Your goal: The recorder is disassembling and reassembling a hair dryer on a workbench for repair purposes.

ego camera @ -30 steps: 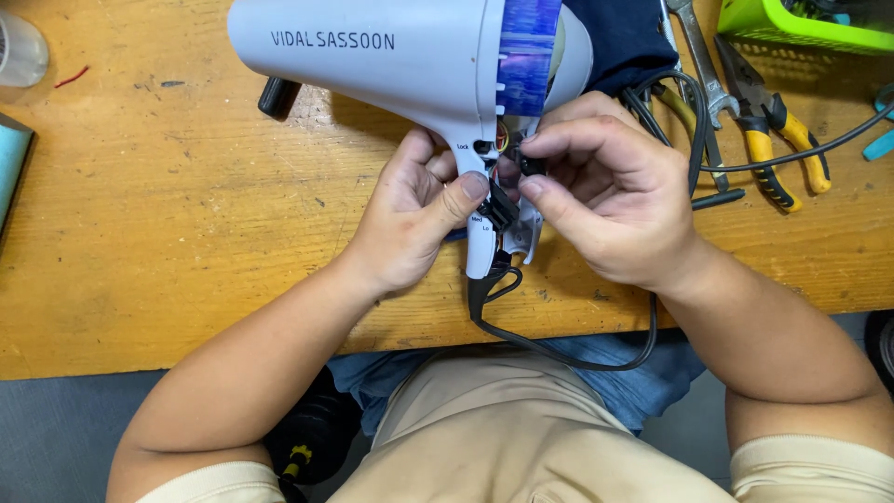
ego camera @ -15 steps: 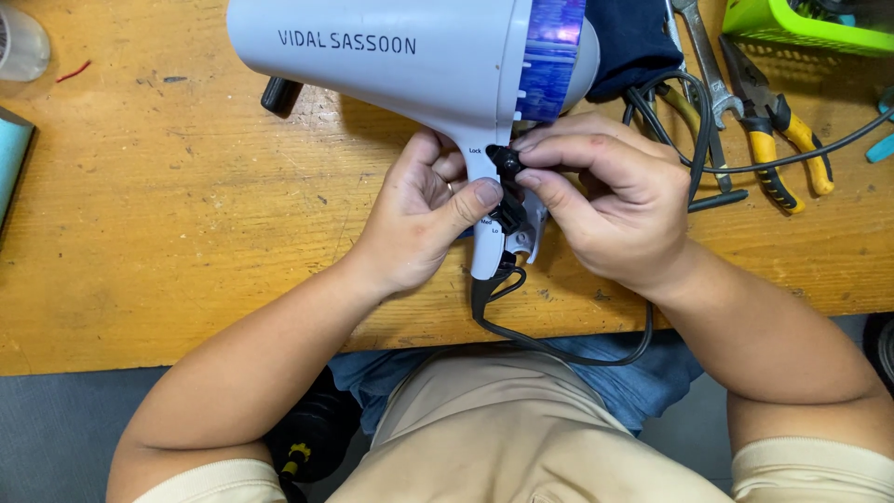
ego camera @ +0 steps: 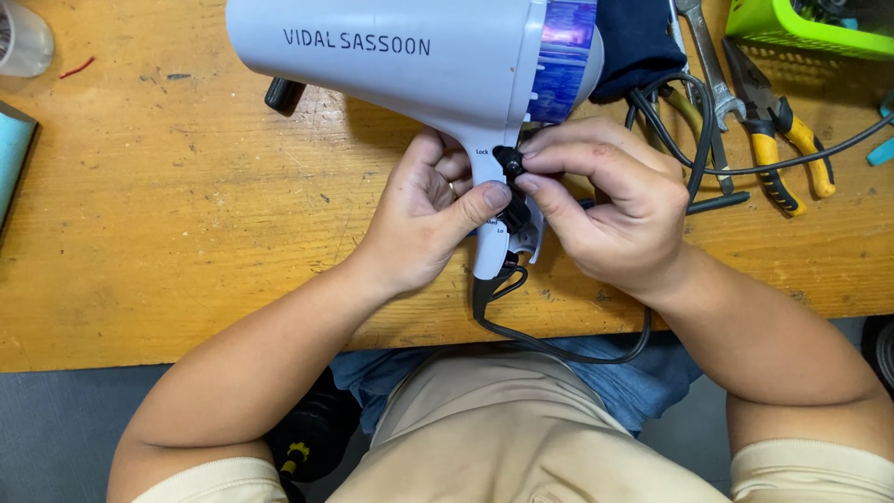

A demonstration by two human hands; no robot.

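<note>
A pale grey hair dryer (ego camera: 410,56) with a blue band near its rear lies across a wooden workbench (ego camera: 168,233), handle pointing toward me. My left hand (ego camera: 424,219) wraps the handle from the left, thumb pressed on its side. My right hand (ego camera: 605,200) pinches a small black switch part (ego camera: 508,163) at the top of the handle between thumb and forefinger. A black power cord (ego camera: 559,352) loops from the handle's end below the bench edge and back up past my right wrist.
Yellow-handled pliers (ego camera: 782,140), a metal wrench (ego camera: 708,65) and a dark cloth (ego camera: 638,42) lie at the right. A green basket (ego camera: 801,33) sits top right. A clear cup (ego camera: 23,37) and a teal object (ego camera: 14,158) are at the left edge.
My right hand's fingertips have shifted up the handle onto the black switch part. The dryer has stayed in nearly the same place.
</note>
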